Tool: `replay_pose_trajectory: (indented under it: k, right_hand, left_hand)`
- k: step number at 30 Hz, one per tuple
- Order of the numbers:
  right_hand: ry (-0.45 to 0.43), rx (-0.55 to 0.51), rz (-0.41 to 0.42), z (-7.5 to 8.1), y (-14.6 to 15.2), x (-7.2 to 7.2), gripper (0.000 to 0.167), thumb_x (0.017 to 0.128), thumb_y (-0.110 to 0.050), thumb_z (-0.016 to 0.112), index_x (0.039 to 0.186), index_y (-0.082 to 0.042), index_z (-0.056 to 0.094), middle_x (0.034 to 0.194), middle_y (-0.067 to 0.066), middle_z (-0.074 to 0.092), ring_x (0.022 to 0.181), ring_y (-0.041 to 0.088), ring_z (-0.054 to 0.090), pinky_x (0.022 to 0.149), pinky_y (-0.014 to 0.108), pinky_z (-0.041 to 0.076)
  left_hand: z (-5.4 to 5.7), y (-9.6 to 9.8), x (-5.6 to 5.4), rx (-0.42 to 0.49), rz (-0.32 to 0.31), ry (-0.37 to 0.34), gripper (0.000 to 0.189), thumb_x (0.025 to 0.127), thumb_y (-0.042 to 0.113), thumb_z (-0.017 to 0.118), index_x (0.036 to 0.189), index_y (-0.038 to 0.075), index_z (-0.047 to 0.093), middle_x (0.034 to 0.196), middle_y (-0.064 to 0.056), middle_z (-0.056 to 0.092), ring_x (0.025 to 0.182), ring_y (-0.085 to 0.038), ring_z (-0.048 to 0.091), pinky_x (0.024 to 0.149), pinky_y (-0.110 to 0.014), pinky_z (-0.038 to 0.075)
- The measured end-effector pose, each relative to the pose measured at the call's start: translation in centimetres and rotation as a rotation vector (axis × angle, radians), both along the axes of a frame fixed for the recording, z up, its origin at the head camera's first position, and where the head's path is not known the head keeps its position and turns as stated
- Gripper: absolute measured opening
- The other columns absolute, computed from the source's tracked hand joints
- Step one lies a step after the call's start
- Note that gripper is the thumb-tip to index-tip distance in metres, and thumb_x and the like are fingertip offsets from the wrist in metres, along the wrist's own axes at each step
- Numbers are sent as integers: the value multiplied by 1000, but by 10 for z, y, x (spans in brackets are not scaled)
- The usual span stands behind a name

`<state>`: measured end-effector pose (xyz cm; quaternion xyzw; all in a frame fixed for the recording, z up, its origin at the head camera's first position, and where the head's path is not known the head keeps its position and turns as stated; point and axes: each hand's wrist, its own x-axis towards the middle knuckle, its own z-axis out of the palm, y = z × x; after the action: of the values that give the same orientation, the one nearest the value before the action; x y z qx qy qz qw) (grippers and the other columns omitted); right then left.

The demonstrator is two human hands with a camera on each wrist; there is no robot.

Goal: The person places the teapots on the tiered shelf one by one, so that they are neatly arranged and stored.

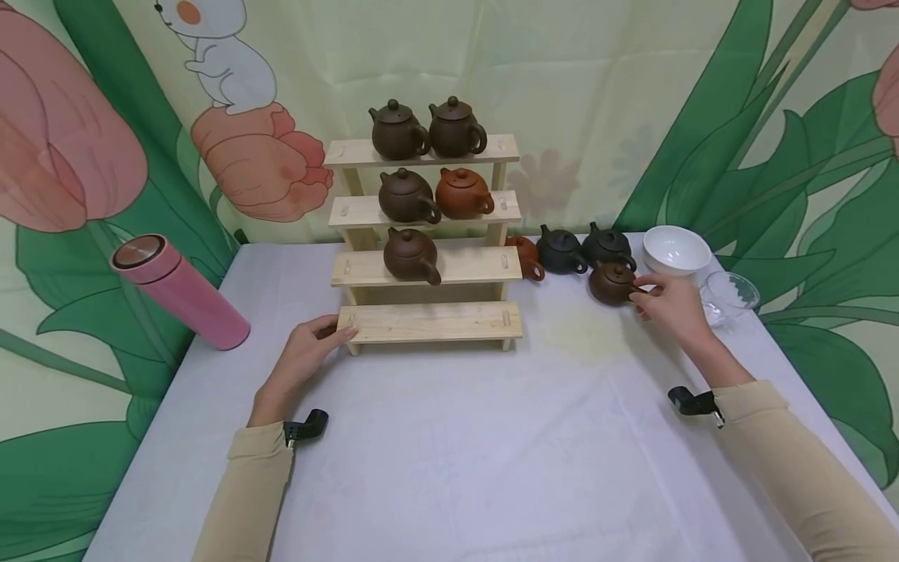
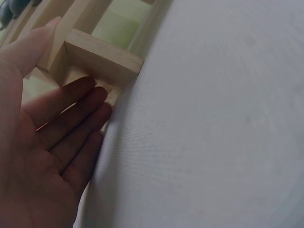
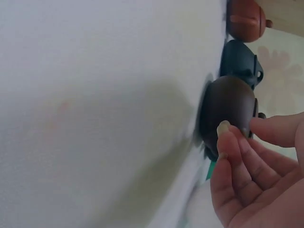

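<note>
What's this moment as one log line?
right grip: pinching brown teapot | left grip: touching wooden stand | shelved teapots: five

A glossy, round white bowl stands on a white tablecloth. Just beside the bowl, to its right and nearer, sits a round, transparent dish. Well left of the bowl is a pink cylindrical bottle. Behind the bowl hangs a cream fabric backdrop printed with green leaves.
</note>
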<state>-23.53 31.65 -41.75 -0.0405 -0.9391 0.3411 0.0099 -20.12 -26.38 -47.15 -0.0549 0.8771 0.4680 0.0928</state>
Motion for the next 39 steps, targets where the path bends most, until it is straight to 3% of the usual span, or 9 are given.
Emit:
replay_pose_trajectory:
  k: [7, 15, 30, 39]
  right_hand:
    - [-2, 43, -39, -7, 5, 2, 36, 98, -22, 57, 119, 7, 63, 78, 19, 71, 63, 19, 63, 54, 24, 44]
    - [-53, -52, 4, -13, 8, 3, 32, 96, -19, 61, 111, 8, 67, 68, 3, 69, 59, 9, 62, 54, 22, 50]
    - [6, -83, -7, -17, 0, 9, 32, 97, -24, 64, 105, 5, 71, 68, 2, 69, 56, 6, 62, 53, 21, 49]
    - [26, -103, -33, -13, -8, 14, 32, 97, -24, 64, 111, 5, 69, 70, 1, 71, 58, 5, 63, 53, 21, 51]
  left_hand:
    - [-1, 1, 0, -2, 1, 2, 89, 81, 71, 66, 145, 11, 50, 148, -13, 52, 137, -33, 47, 113, -53, 40]
    - [0, 0, -1, -7, -3, 7, 89, 81, 71, 66, 145, 12, 50, 148, -13, 52, 137, -33, 47, 113, -53, 40]
    - [2, 2, 1, -6, -9, 10, 88, 82, 69, 66, 145, 10, 50, 149, -14, 50, 138, -34, 47, 113, -53, 41]
    - [2, 2, 2, -4, -6, 11, 88, 82, 70, 66, 145, 11, 50, 148, -14, 51, 137, -34, 47, 112, -53, 41]
